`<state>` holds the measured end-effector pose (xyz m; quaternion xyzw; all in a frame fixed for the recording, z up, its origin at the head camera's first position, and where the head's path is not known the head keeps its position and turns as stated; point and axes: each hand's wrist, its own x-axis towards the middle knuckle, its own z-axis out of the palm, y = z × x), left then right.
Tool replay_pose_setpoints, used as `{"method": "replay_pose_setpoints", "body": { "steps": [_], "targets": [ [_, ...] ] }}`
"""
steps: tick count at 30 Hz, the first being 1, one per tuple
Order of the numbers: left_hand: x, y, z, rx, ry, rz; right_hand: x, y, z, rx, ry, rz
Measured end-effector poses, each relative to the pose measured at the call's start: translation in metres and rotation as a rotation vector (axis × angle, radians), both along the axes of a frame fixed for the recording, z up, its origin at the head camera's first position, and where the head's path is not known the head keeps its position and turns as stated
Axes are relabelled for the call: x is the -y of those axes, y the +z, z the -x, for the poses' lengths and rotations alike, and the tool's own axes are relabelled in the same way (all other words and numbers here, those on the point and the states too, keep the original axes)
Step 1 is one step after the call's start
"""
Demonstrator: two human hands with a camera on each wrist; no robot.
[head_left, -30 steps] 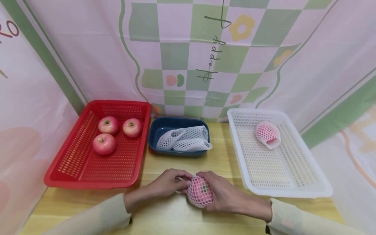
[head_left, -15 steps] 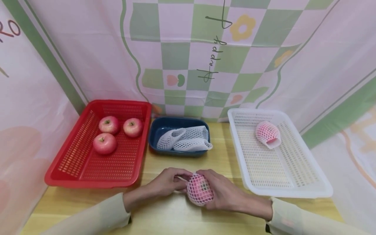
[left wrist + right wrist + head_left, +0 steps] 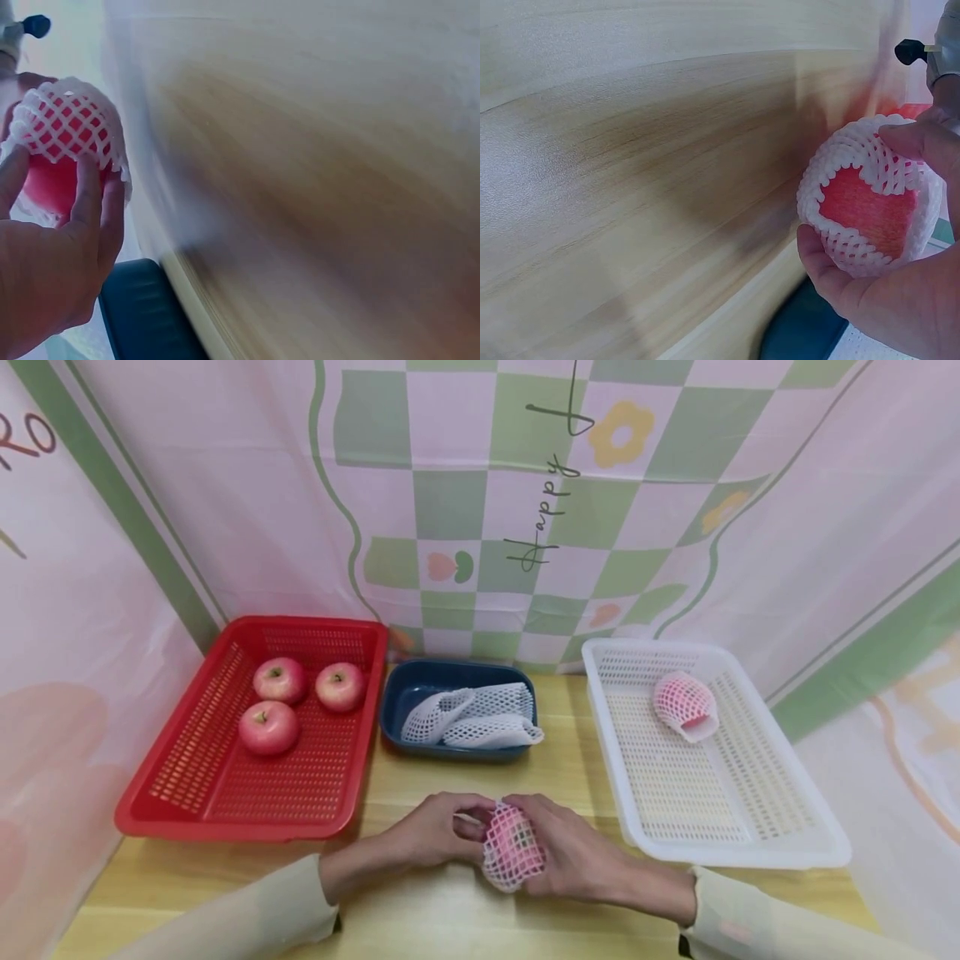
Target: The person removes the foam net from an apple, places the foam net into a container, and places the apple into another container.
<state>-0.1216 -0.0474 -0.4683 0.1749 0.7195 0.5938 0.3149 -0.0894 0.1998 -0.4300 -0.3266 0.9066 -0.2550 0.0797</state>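
Apple (image 3: 874, 214) in a white foam net (image 3: 512, 860) is sitting between the fingers of both hands, over the near part of the pale wooden desk (image 3: 442, 914); whether it is touching that surface cannot be told. Right-hand fingers are wrapping its right side, thumb and fingers spreading about as wide as the fruit, and the right hand (image 3: 576, 853) is gripping it firmly through the mesh. On the other side, the left hand (image 3: 429, 833) is curling in, its thumb and fingertips parting slightly and pinching at the netting. Close to the fingers, the net is gaping at one end and red skin is showing through that opening. Just beyond the fingers, a dark blue bin (image 3: 405, 692) is holding several white foam sleeves (image 3: 495, 731), one of them poking over its right-hand rim. Farther left of the fingers, a red basket (image 3: 288, 789) is carrying three bare apples (image 3: 268, 728), grouping toward its far half. To the right of the fingers, a white basket (image 3: 667, 789) is holding another netted apple (image 3: 685, 703), lying near its far end. Behind the fingers, cream cuffs (image 3: 296, 893) are covering the forearms, and well past everything a green-and-white checked cloth (image 3: 450, 502) is hanging.
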Motion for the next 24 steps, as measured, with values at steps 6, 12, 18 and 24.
{"method": "replay_pose_setpoints", "body": {
  "steps": [6, 12, 18, 24],
  "targets": [
    [-0.005, 0.001, -0.003, 0.028, 0.003, -0.034, 0.001, 0.0, 0.0, -0.018, -0.006, 0.006],
    [-0.011, 0.002, -0.006, -0.064, -0.011, 0.018, 0.004, -0.001, 0.002, -0.033, -0.02, 0.037],
    [-0.013, 0.004, -0.007, -0.149, -0.012, 0.091, 0.006, 0.0, 0.003, -0.024, -0.026, 0.047],
    [-0.012, 0.003, -0.008, -0.162, 0.003, 0.094, 0.007, 0.003, 0.003, -0.01, -0.034, 0.032]
  ]
}}
